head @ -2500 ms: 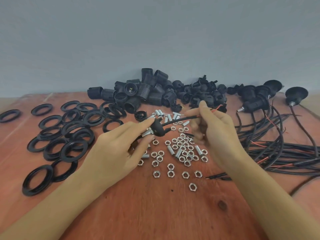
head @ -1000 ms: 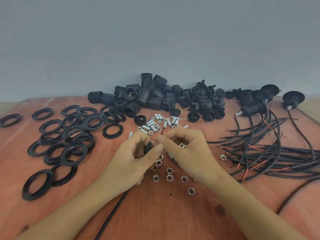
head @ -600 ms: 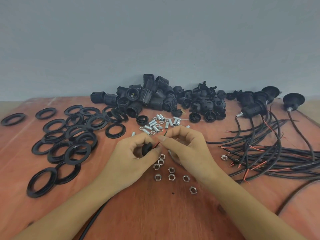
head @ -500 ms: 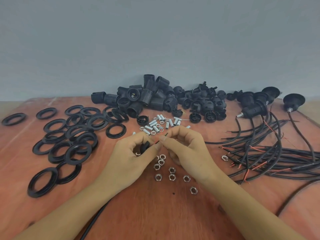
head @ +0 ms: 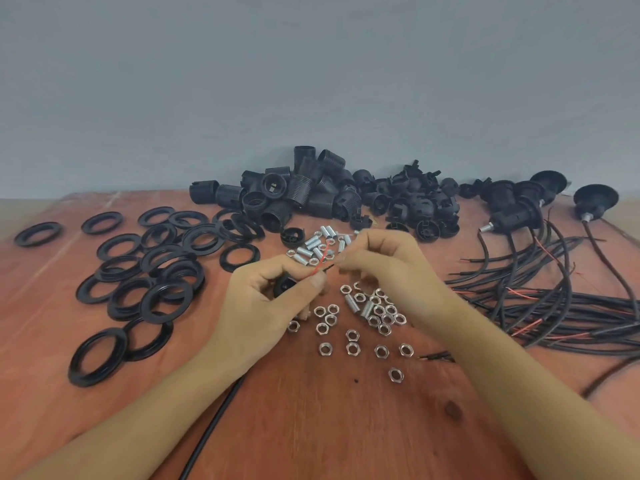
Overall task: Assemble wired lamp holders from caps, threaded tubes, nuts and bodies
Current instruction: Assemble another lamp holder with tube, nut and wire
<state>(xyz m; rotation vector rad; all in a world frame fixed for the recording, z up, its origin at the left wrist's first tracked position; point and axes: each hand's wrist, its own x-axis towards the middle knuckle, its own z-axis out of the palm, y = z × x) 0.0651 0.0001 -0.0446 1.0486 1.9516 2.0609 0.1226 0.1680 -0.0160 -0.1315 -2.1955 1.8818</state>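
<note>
Fingers (head: 273, 264) of my left hand (head: 266, 306) are curled round a small black cap (head: 284, 285), with my thumb pressed against its right side. A thin red strand (head: 320, 261) and a short black strand (head: 329, 267) stick out of the cap between my two hands. My right hand (head: 391, 271) is just beside the left, and its fingertips (head: 348, 262) pinch the end of the black strand. A black cable (head: 214, 420) runs out from under my left wrist toward the near edge of the table (head: 311, 438).

Both hands are held above a scatter of silver nuts (head: 352, 348). A little heap of short threaded tubes (head: 311, 244) lies just beyond my knuckles, and two more tubes sit among the nuts under my right hand. To my left, flat black rings (head: 156, 271) are spread out, many overlapping. Against the grey wall (head: 311, 81) is a pile of ribbed black bodies (head: 301, 192), and touching it on the right is a pile of more caps (head: 419, 206). Farther right, several finished lamp holders (head: 519, 209) lie with their cables (head: 571, 306) trailing in a loose bundle toward the right edge. One bare cable end (head: 436, 357) lies by my right forearm.
</note>
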